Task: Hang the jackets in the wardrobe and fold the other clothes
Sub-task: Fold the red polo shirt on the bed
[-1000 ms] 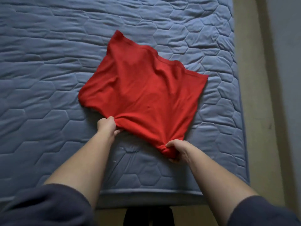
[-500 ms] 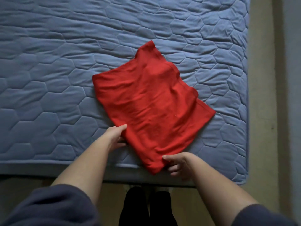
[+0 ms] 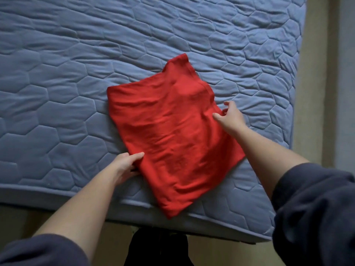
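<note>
A red shirt (image 3: 169,135) is being folded on the blue mattress (image 3: 76,93), near its 6 o'clock edge. The shirt's 8 o'clock edge is being pinched by the left hand (image 3: 125,164), thumb on top. Its 2 o'clock edge is being touched by the right hand (image 3: 231,117), fingers spread. One more fold is probably being called for next, with both sides lifted together. The cloth is looking soft, thin and wrinkly. The mattress is looking puffy, stitched in six-sided shapes.

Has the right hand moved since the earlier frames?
Yes. The right hand left the near corner of the red shirt, by the front edge of the mattress, and now sits farther up, at the shirt's right edge.
</note>
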Tool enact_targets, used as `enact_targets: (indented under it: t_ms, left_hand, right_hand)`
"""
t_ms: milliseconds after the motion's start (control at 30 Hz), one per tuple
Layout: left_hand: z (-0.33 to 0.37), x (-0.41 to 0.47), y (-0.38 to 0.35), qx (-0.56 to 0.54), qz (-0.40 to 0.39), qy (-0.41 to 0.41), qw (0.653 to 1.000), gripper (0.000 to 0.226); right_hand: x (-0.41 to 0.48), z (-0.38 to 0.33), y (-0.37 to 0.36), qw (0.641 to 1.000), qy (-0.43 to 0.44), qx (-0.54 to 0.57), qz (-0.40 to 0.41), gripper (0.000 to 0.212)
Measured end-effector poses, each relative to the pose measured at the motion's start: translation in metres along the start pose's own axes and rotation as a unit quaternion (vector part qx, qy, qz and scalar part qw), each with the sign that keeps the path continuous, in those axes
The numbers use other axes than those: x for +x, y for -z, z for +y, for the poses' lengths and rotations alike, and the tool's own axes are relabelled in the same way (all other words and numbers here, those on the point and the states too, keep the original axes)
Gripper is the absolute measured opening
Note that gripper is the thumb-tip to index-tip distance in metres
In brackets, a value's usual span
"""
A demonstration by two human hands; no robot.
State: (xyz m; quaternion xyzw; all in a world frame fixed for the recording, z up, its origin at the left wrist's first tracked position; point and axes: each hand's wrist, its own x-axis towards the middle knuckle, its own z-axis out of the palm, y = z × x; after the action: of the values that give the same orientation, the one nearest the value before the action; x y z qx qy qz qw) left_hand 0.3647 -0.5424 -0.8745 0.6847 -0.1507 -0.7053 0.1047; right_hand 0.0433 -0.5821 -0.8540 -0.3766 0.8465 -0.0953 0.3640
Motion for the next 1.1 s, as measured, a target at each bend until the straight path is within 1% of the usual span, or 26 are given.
enact_targets:
  t_ms: [67, 100, 133, 167, 267, 367, 433, 500, 567, 600, 700, 767, 833, 900, 933, 967, 1000, 1100]
  left_hand:
    - [-0.002, 0.007, 0.002, -0.014, -0.017, -0.005, 1.000, 0.013]
    - [-0.003, 0.010, 0.003, -0.019, -0.022, -0.006, 1.000, 0.013]
    - [-0.004, 0.014, 0.004, -0.023, -0.027, -0.006, 0.999, 0.011]
    - [-0.005, 0.017, 0.005, -0.028, -0.030, -0.003, 0.999, 0.011]
    - [-0.008, 0.024, 0.008, -0.041, -0.037, 0.002, 0.998, 0.013]
    - [-0.009, 0.025, 0.010, -0.049, -0.055, 0.004, 0.997, 0.016]
    - [-0.008, 0.024, 0.010, -0.064, -0.077, 0.008, 0.995, 0.027]
    - [-0.008, 0.022, 0.010, -0.076, -0.089, 0.010, 0.993, 0.037]
    - [-0.007, 0.018, 0.009, -0.082, -0.097, 0.006, 0.992, 0.039]
    - [-0.004, 0.014, 0.008, -0.087, -0.100, 0.002, 0.991, 0.036]
    - [0.009, -0.005, 0.004, -0.115, -0.096, -0.026, 0.988, 0.023]
    - [0.028, -0.023, 0.002, -0.106, -0.084, -0.042, 0.990, 0.022]
    - [0.057, -0.044, 0.003, -0.057, -0.083, -0.020, 0.995, 0.025]
    - [0.096, -0.065, 0.002, 0.060, -0.081, 0.047, 0.994, 0.033]
    - [0.119, -0.075, 0.000, 0.125, -0.078, 0.075, 0.986, 0.038]
    - [0.143, -0.085, -0.003, 0.169, -0.072, 0.081, 0.980, 0.041]
    - [0.169, -0.096, -0.008, 0.195, -0.063, 0.060, 0.977, 0.041]
    - [0.240, -0.125, -0.028, 0.213, -0.035, -0.076, 0.974, 0.034]
  right_hand:
    - [0.021, -0.003, -0.003, 1.000, -0.008, 0.008, -0.029, 0.068]
    - [0.029, -0.003, -0.004, 0.999, -0.013, 0.003, -0.042, 0.061]
    - [0.036, -0.002, -0.005, 0.999, -0.016, -0.003, -0.049, 0.049]
    - [0.040, -0.001, -0.006, 0.998, -0.021, -0.009, -0.060, 0.044]
    - [0.043, -0.003, -0.005, 0.987, -0.069, -0.011, -0.148, 0.057]
    - [0.047, -0.005, 0.003, 0.954, -0.126, -0.012, -0.271, 0.069]
    - [0.047, -0.007, 0.007, 0.930, -0.148, 0.019, -0.337, 0.061]
    - [0.045, -0.008, 0.007, 0.918, -0.149, 0.057, -0.364, 0.044]
    - [0.041, -0.005, 0.007, 0.917, -0.140, 0.093, -0.362, 0.029]
    - [0.039, -0.003, 0.009, 0.917, -0.134, 0.120, -0.356, 0.024]
    - [0.026, -0.001, 0.024, 0.909, -0.119, 0.202, -0.345, 0.012]
    - [0.017, -0.006, 0.043, 0.902, -0.106, 0.248, -0.336, 0.010]
    - [0.008, -0.020, 0.069, 0.899, -0.089, 0.285, -0.320, 0.013]
    - [0.001, -0.040, 0.099, 0.901, -0.067, 0.304, -0.302, 0.017]
    - [-0.003, -0.052, 0.115, 0.904, -0.054, 0.308, -0.292, 0.019]
    - [-0.006, -0.065, 0.130, 0.907, -0.041, 0.312, -0.279, 0.021]
    - [-0.009, -0.077, 0.145, 0.912, -0.027, 0.316, -0.261, 0.022]
    - [-0.013, -0.111, 0.192, 0.915, 0.006, 0.352, -0.197, 0.021]
